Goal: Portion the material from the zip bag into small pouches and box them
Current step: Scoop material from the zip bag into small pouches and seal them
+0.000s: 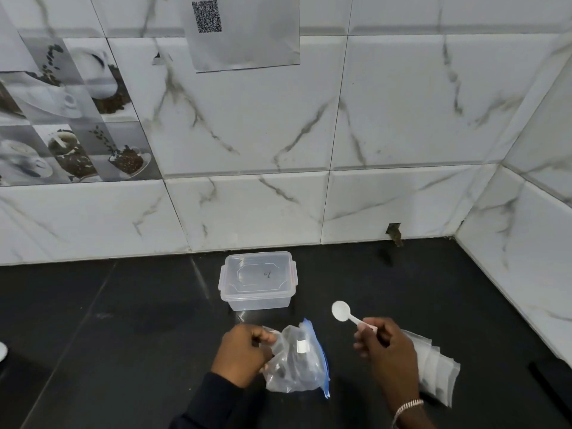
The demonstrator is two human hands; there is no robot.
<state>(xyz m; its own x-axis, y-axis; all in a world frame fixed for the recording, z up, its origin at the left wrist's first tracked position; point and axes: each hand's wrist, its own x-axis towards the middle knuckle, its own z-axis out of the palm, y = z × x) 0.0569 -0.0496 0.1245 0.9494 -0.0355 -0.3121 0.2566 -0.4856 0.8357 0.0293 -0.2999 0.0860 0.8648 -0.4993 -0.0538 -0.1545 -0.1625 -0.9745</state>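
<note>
Plastic box (255, 300) lid bears illegible scribble (266, 274).

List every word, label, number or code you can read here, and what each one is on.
No legible words anywhere.
QR code: printed on the paper sheet on the tiled wall; no text beside it.
Handwritten mark: on the lid of the clear plastic box; too small to read.
White patch: on the zip bag; nothing readable on it.
</note>
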